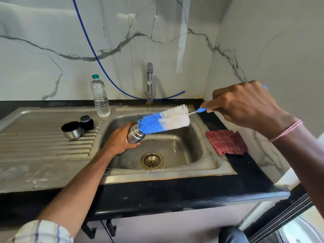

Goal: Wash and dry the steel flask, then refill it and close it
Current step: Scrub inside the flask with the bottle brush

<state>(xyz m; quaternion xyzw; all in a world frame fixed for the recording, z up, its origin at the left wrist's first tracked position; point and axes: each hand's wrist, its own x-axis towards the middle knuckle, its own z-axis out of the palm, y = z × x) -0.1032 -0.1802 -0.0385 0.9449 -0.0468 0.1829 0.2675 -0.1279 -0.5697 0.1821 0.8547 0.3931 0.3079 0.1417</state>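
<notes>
Cup (71, 130), stopper (86, 122), bottle (100, 99), cloth (226, 142) around sink (213, 160)

Home kitchen: stainless-steel inset sink (194, 141) with ribbed drainboard; chrome pillar tap (149, 79) running a thin stream; black stone countertop (175, 195); white grey-veined marble-look wall panels (52, 32); folded red checked dishcloth (226, 142); clear plastic water bottle (100, 97), green cap

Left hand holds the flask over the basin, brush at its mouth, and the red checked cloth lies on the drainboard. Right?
No: in the head view the red checked cloth lies on the black counter by the sink's right rim, not the drainboard. The rest stands.
</notes>
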